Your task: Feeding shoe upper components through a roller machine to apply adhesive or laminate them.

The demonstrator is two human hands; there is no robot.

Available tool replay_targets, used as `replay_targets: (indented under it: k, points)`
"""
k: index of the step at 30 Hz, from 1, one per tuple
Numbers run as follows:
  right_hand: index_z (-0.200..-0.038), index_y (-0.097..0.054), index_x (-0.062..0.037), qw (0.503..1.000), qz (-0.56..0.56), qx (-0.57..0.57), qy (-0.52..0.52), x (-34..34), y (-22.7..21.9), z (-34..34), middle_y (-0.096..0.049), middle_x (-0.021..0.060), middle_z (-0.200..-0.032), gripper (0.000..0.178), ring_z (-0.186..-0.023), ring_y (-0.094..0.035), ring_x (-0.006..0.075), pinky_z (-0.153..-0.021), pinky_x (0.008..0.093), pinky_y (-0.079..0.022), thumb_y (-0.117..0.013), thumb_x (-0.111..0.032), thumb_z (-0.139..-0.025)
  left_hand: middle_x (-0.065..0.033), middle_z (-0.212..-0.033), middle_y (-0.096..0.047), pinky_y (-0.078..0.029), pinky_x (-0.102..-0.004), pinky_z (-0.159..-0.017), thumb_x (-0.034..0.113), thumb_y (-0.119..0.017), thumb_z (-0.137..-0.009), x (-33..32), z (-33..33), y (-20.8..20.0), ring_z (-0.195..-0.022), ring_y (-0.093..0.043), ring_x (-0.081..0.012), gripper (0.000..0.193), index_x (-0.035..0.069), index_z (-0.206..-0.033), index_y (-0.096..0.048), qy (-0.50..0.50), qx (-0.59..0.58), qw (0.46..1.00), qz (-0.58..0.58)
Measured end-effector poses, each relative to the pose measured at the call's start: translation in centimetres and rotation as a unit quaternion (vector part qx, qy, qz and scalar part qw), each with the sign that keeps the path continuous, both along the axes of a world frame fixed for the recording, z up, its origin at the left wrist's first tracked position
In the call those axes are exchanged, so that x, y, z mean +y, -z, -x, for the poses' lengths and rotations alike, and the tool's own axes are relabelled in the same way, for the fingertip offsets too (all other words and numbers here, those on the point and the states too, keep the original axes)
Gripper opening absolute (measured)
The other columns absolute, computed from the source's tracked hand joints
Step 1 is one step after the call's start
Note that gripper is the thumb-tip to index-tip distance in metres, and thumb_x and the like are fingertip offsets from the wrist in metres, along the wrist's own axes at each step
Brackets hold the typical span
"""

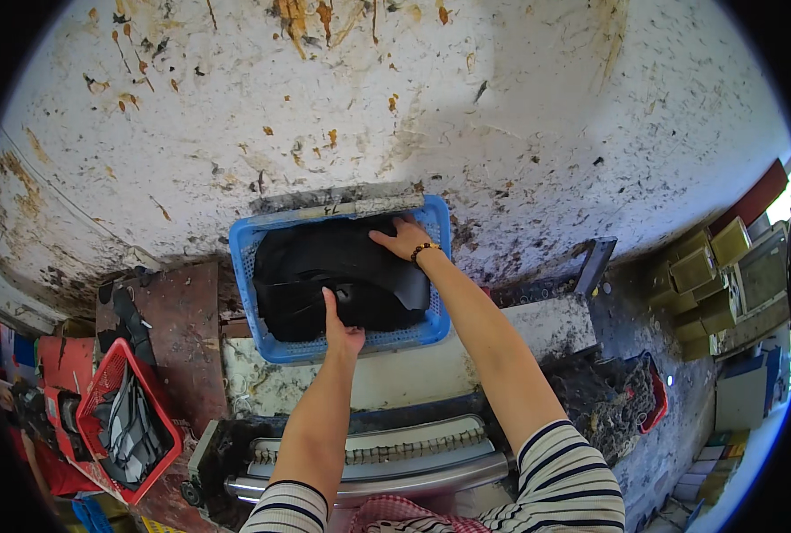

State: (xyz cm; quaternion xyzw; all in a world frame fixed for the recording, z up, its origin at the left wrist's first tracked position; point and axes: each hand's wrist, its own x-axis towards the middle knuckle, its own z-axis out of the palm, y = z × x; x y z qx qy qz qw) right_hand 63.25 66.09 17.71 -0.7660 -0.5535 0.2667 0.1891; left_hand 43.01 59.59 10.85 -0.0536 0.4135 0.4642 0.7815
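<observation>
A blue plastic basket point(243, 266) holds a pile of black, smooth, leather-like sheets point(311, 258) with curved edges. At the near side of the pile, my left hand point(342, 330) grips the sheets, thumb up along the top and its other fingers mostly hidden. My right hand point(403, 240) grips the pile at the far right, with the thumb over the black material and the fingertips at its far edge. A dark beaded bracelet point(425, 250) circles my right wrist.
Below the basket lies a machine with a metal roller point(378, 484). A red basket point(169, 444) of grey and black pieces stands left, beside a brown board point(187, 346). Fibrous scraps point(604, 409) are piled right. Behind rises a stained white wall point(324, 115).
</observation>
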Motion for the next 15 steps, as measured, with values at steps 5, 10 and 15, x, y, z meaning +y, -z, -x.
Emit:
replay_targets:
  k: [5, 10, 15]
  points:
    - [-0.123, -0.042, 0.0076, 0.986, -0.101, 0.126, -0.04, -0.7, 1.6, -0.9, -0.042, 0.0258, -0.126, 0.092, -0.118, -0.04, 0.0358, -0.1, 0.0364, -0.031, -0.056, -0.065, -0.068, -0.0063, -0.121, -0.05, -0.028, -0.0358, -0.102, 0.054, -0.076, -0.056, -0.2, -0.2, 0.3, -0.113, -0.044, -0.0238, 0.08, 0.01, -0.118, -0.05, 0.005, -0.012, 1.0, 0.007]
    - [-0.123, -0.041, 0.009, 0.975, -0.028, 0.222, 0.002, -0.3, 0.8, -0.7, -0.043, 0.0253, -0.126, 0.099, -0.113, -0.046, 0.0329, -0.097, 0.0344, -0.034, -0.057, -0.069, -0.064, -0.006, -0.124, -0.048, -0.024, -0.0386, -0.104, 0.055, -0.075, -0.058, -0.2, -0.5, 0.6, -0.117, -0.041, -0.0246, 0.081, 0.009, -0.119, -0.049, -0.018, -0.032, 0.999, -0.022]
    - [-0.114, -0.055, 0.0026, 0.956, 0.144, 0.243, -0.085, 1.4, -1.4, -1.0, -0.057, 0.0164, -0.113, 0.087, -0.103, -0.054, 0.0233, -0.092, 0.0293, -0.039, -0.059, -0.068, -0.064, -0.0054, -0.127, -0.046, -0.023, -0.0391, -0.105, 0.059, -0.07, -0.062, 0.0, -0.1, -0.2, -0.119, -0.039, -0.0251, 0.081, 0.009, -0.122, -0.048, -0.005, -0.005, 1.0, -0.004]
